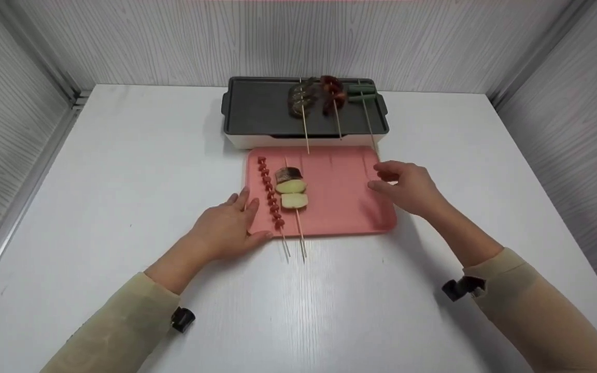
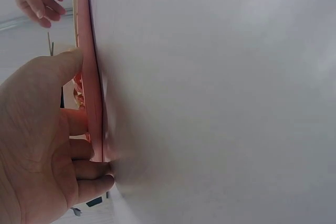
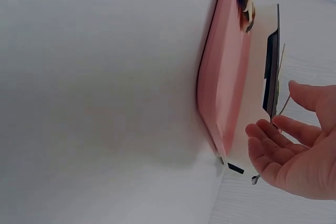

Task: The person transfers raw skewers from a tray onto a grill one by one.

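Left hand [image 1: 223,228], spread, touches pink tray [image 1: 337,207]; right hand [image 1: 413,189], loosely curved, seems empty.

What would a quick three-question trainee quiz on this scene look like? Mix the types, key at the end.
1. Count: in the head view, how many skewers have their food on the black griddle?
2. True or false: the left hand touches the pink tray.
3. Multiple choice: in the head view, the rightmost skewer on the griddle bears pieces that are A) white, B) green, C) yellow.

Key: 1. Three. 2. True. 3. B.
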{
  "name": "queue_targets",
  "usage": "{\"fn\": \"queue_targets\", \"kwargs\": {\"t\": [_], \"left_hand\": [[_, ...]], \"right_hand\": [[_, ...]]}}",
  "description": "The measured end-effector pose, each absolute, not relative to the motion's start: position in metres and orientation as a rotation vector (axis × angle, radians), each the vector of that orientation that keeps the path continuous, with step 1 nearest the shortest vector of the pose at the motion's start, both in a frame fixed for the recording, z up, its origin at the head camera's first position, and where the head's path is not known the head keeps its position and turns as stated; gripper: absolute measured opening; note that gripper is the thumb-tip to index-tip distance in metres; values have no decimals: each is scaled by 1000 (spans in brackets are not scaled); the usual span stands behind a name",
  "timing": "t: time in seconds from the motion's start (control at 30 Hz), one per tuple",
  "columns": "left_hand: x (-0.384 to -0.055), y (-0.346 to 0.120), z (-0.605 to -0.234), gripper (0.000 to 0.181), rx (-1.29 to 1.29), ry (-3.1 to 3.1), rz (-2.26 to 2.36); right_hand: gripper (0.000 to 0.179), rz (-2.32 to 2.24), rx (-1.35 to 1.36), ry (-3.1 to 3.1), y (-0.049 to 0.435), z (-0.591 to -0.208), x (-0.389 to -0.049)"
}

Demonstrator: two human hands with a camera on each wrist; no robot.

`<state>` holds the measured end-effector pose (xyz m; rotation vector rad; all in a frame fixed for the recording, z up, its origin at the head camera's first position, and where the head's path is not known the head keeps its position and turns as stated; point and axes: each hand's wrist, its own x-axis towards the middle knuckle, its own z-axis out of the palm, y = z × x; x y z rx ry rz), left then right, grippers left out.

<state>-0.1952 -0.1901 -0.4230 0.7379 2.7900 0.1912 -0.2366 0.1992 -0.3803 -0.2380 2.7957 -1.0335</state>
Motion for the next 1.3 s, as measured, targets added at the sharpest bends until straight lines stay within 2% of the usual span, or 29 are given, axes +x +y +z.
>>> {"fn": "queue_targets", "kwargs": {"t": [0.13,0.37,0.47,0.73,1.3], "left_hand": [[-195,-191,-423,89,732,2791,190],[-195,-189,-423,89,722,2803,201],[-195,-189,-424,89,728,2799,202],[-194,-190,-423,90,724,2796,198],[-189,-194,-427,89,703,2874,318]], "right_hand": [[62,-834,-350,2846,208,-387,-229],[96,-550,-459,2760,219,-402,-220],[105,-423,-498,2741,222,-410,-219],[109,-294,-563,2745,227,-421,-219],[113,-252,-520,2754,228,-429,-219]]}}
